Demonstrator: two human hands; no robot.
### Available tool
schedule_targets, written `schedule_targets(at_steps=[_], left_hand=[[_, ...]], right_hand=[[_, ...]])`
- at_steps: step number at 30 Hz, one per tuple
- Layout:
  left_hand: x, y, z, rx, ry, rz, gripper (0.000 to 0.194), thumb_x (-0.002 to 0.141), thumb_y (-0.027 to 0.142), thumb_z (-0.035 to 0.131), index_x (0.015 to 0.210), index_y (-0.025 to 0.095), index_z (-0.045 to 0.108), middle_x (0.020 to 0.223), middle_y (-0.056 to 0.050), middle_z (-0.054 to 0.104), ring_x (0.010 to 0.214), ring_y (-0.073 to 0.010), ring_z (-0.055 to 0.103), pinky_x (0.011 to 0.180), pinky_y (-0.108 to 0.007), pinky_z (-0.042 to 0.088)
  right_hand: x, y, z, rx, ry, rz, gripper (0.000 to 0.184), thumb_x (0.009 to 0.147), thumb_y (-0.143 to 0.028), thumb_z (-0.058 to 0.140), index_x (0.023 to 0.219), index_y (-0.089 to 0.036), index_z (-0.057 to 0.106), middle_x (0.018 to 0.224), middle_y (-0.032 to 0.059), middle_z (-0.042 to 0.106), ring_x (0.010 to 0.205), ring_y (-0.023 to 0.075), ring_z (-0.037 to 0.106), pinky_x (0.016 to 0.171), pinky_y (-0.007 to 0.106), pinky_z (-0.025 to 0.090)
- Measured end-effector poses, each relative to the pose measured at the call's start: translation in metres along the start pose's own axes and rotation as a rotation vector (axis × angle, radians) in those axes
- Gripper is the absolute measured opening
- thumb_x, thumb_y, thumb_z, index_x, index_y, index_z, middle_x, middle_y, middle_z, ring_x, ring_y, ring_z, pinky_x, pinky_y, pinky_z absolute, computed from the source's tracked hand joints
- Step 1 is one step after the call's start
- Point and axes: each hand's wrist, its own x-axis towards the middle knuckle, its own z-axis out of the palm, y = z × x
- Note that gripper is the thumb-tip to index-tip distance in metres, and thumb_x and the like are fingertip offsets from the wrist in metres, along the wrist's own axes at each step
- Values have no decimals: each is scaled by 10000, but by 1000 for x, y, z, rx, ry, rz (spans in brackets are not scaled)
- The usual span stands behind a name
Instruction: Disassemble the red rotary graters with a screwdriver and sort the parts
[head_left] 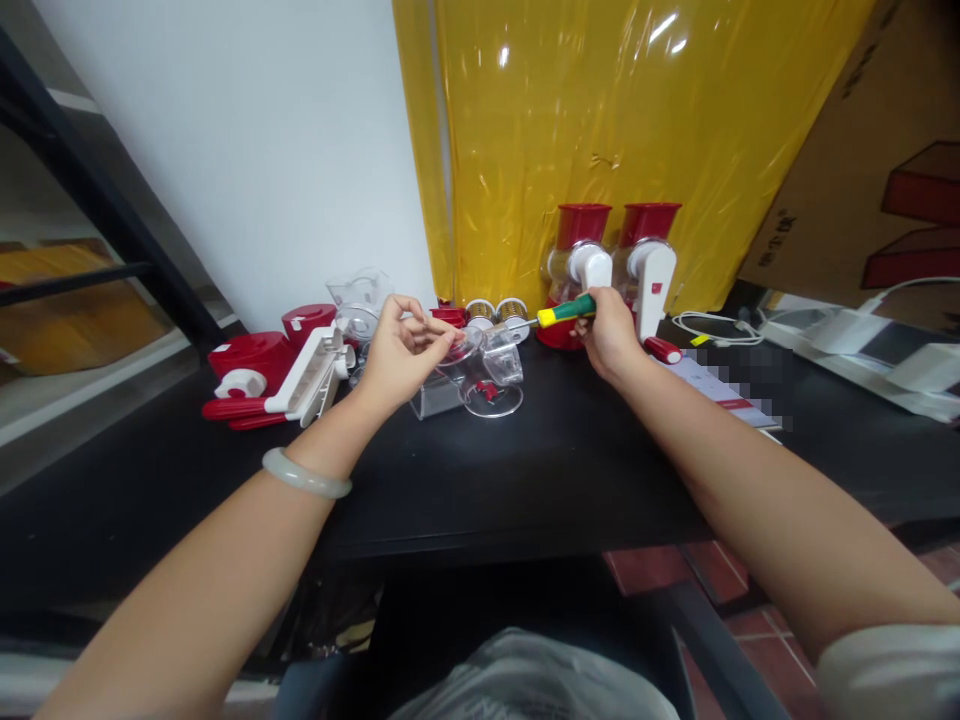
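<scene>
My right hand (609,332) grips a screwdriver (566,310) with a green and yellow handle, its shaft pointing left. The shaft's end meets a clear plastic housing (501,362) that lies on the table. My left hand (405,352) is at the housing's left side, thumb and fingers brought together in a pinch. What sits between those fingertips, if anything, is too small to make out. Small red pieces (489,392) show by the housing's round clear base. Two drum-shaped grater inserts (512,312) stand just behind.
Two red-and-white rotary graters (651,265) stand at the back right. On the left are red bases (251,362) and white crank handles (307,378) with red grips. A printed sheet (716,385), a white cable (720,330) and a power strip (832,355) lie to the right.
</scene>
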Motion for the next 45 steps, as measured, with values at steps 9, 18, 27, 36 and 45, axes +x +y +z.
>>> schedule_targets(at_steps=[9, 18, 27, 36, 45], left_hand=[[0, -1, -1, 6, 2, -10, 484, 768, 252, 767, 895, 261, 300, 830, -38, 717, 784, -210, 731, 714, -355, 580], [0, -1, -1, 8, -2, -7, 502, 755, 253, 784, 892, 263, 302, 827, -25, 725, 761, -197, 730, 714, -346, 589], [0, -2, -1, 12, -13, -6, 532, 753, 299, 804, 891, 261, 292, 820, -24, 719, 738, -199, 720, 697, -351, 580], [0, 0, -2, -3, -12, 4, 463, 795, 282, 754, 894, 259, 302, 799, -7, 722, 786, -208, 743, 734, -356, 592], [1, -2, -2, 3, -7, 10, 488, 760, 256, 776, 881, 257, 304, 798, -8, 724, 747, -199, 732, 692, -346, 583]], right_hand=[[-1, 0, 0, 7, -4, -13, 227, 831, -427, 569, 762, -236, 469, 600, -60, 421, 471, 94, 410, 436, 222, 409], [-1, -2, 4, 108, 6, 45, 212, 831, -393, 555, 756, -229, 444, 594, -63, 450, 455, 83, 413, 445, 218, 402], [2, 0, -1, -20, 16, 13, 427, 822, -660, 548, 816, -242, 461, 590, -58, 470, 455, 100, 465, 421, 229, 401], [1, -2, 2, 32, 13, 17, 278, 832, -480, 565, 776, -240, 436, 571, -78, 389, 435, 84, 397, 417, 214, 402], [4, 2, 0, 62, -5, 3, 325, 846, -543, 557, 797, -233, 471, 648, -49, 495, 459, 83, 464, 408, 214, 407]])
